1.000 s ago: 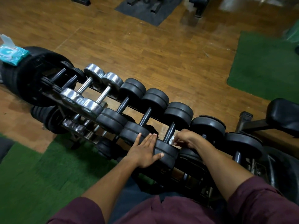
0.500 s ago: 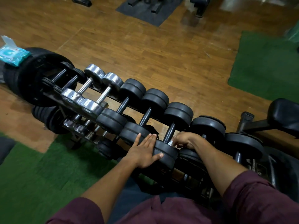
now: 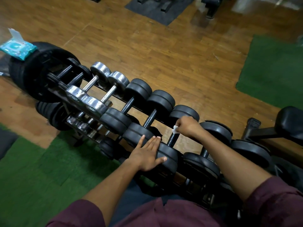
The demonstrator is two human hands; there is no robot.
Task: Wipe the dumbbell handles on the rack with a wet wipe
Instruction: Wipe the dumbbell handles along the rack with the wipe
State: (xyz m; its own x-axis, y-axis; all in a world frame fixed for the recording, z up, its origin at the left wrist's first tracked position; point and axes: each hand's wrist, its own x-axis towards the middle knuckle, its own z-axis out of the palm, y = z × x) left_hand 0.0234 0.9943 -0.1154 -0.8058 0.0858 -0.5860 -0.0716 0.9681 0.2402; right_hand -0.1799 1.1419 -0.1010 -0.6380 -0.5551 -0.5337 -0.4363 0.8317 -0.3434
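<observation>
A dark rack (image 3: 118,96) carries a row of black and chrome dumbbells running from upper left to lower right. My right hand (image 3: 188,126) is curled round the far end of one black dumbbell's handle (image 3: 172,139), with a white wet wipe (image 3: 175,129) showing at its thumb side. My left hand (image 3: 147,154) lies flat with straight fingers on the near black weight head (image 3: 168,157) of that same dumbbell. Two chrome dumbbells (image 3: 98,89) sit further left on the rack.
A teal wet wipe pack (image 3: 17,47) with its flap up lies on a stack of black weight plates (image 3: 41,71) at far left. Green mats (image 3: 275,69) cover parts of the wooden floor. A black padded bench (image 3: 290,122) stands at right.
My right hand slid with the wipe along the handle from its near end to the far end. My left hand stayed flat on the weight head.
</observation>
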